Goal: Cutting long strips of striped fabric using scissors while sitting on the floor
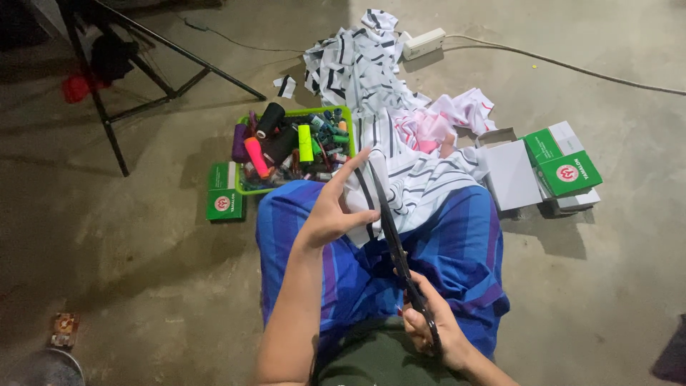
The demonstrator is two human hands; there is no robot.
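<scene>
We see the white black-striped cloth (418, 168) spilling from the blue-wrapped lap (457, 250) onto the concrete floor (143, 236), our left hand (336, 211) pinching its near edge with fingers stretched forward, while our right hand (429, 325) is curled through the handles of long black scissors (391, 239), blades reaching into the cloth. Just beyond the knee, a green basket (348, 114) holds a jumble of thread spools (286, 139), and to the right small green-and-white boxes (564, 168) sit stacked, closed.

Green thread basket (348, 113), boxes (561, 166), power strip (423, 43)
</scene>
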